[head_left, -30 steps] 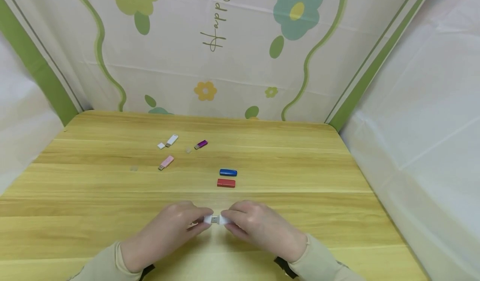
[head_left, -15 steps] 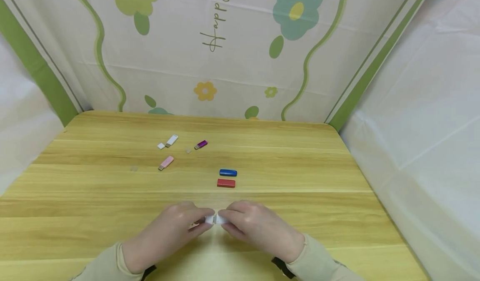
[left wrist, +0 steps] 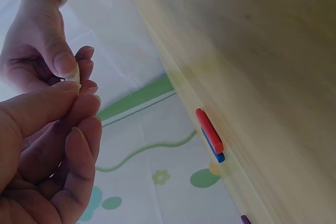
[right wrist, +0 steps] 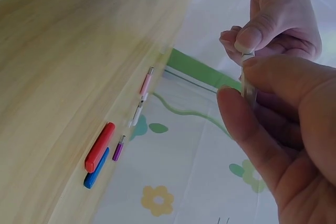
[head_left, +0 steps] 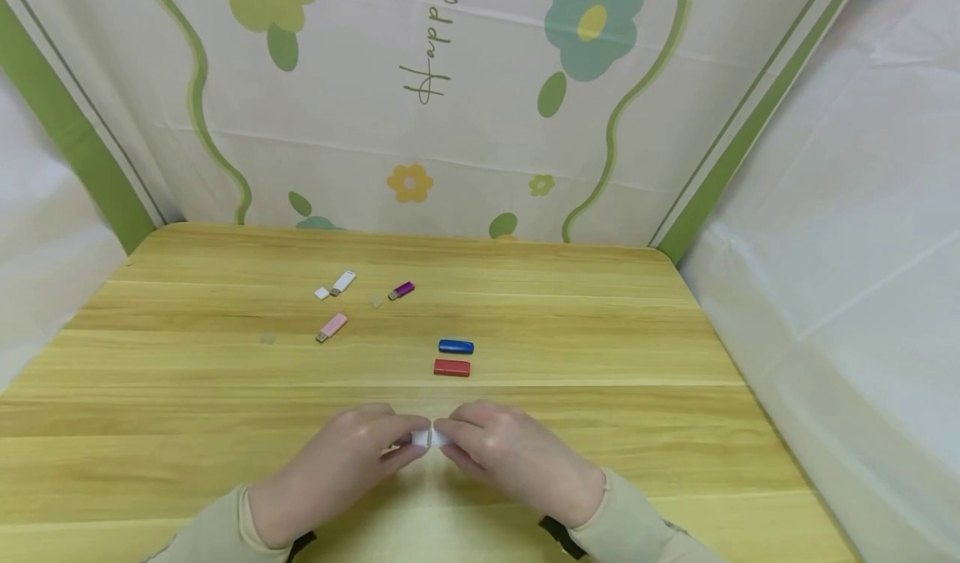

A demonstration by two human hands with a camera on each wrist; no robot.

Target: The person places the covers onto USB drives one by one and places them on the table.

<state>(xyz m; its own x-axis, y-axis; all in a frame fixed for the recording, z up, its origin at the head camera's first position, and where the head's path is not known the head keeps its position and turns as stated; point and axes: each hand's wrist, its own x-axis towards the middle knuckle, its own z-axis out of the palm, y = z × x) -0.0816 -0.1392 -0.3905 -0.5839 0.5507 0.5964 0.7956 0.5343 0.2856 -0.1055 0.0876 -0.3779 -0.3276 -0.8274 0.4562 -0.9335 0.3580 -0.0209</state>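
Observation:
Near the front of the table, my left hand (head_left: 358, 454) and right hand (head_left: 508, 454) face each other, each pinching one end of a small white USB stick (head_left: 422, 438). A thin seam runs across it between the fingertips. In the right wrist view the longer white part of the USB stick (right wrist: 248, 90) lies between my right thumb and forefinger, while my left thumb (right wrist: 249, 37) presses at its far end. Most of the stick is covered by fingers. In the left wrist view only a sliver of the white USB stick (left wrist: 75, 74) shows.
Beyond the hands lie a red USB stick (head_left: 452, 368) and a blue USB stick (head_left: 456, 347). Farther back are uncapped pink (head_left: 332, 328), white (head_left: 343, 283) and purple (head_left: 401, 291) USB sticks, a white cap (head_left: 322, 294) and two clear caps, one at left (head_left: 267, 339).
The hands have come closer together. The metal connector that showed between the two white parts is now hidden, with only a thin seam left between them. The things on the table have not moved.

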